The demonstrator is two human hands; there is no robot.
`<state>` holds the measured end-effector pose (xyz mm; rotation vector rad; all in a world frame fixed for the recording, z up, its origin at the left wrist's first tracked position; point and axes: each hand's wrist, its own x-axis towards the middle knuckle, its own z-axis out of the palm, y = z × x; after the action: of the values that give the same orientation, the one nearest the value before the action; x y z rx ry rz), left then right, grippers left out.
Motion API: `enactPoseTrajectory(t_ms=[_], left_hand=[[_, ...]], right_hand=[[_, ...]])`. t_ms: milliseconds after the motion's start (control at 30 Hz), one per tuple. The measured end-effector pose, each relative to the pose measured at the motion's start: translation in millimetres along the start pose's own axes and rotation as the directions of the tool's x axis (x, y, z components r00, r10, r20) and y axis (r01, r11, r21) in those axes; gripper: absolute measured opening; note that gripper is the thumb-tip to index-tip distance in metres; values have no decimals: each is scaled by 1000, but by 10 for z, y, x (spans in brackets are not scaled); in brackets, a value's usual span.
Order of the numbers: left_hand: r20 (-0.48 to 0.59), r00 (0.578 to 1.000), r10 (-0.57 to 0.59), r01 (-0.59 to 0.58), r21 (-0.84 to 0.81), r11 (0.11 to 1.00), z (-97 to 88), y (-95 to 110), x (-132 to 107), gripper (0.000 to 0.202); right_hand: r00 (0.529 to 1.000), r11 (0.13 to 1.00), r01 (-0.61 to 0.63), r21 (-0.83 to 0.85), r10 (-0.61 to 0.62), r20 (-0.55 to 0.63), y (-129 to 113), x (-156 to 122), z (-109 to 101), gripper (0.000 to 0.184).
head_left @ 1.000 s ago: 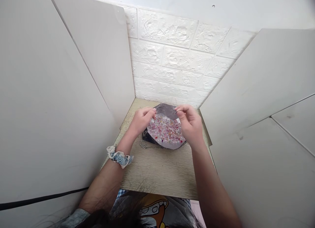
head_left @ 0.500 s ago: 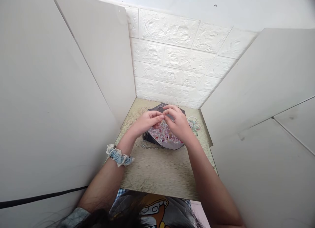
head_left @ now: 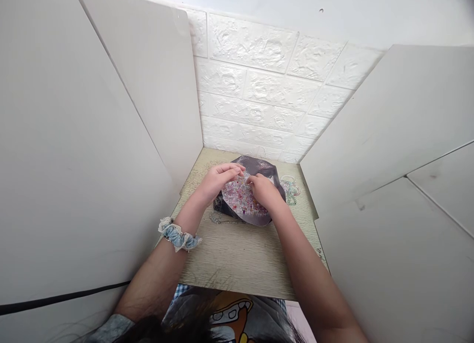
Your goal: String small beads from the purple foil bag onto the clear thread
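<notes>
A dark pouch lies open on the wooden table, filled with several small pink, white and purple beads. My left hand hovers over the pouch's left side, fingers curled in a pinch at its far edge. My right hand rests down in the beads, fingers bent and pressed together; what they pinch is too small to make out. A blue-and-white scrunchie sits on my left wrist.
White panels wall in the table on the left and right, with a white brick-pattern wall behind. A beaded string lies on the table right of the pouch. A black cable runs at lower left.
My right hand came in from the pouch's right rim, met the left hand over the middle, then dropped lower into the beads. The beaded string at the right came into sight.
</notes>
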<state>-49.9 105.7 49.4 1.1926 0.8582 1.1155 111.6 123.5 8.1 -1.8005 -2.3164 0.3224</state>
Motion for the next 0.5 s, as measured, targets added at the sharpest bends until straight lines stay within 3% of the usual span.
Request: enactPoseTrajectory(t_ms=[167,267,367,500], left_hand=[[37,998,56,-43,-285,957,-22,12,-20,14],[53,997,50,-28,-353,935,-35,22,-28,14],[64,998,24,-3,-311,951,-45,23,-27,14],[47,997,-54,59,-119,991,-57,10,-15,18]], right_hand=[[1000,993,10,-121,-9,13,-64,-6,43,30],[999,983,38,-182,-37,5,-92,4,77,29],[998,979,64,-192,-68,-15,-84,10,112,27],[995,994,72,-80,-77,-70,-76,-14,100,22]])
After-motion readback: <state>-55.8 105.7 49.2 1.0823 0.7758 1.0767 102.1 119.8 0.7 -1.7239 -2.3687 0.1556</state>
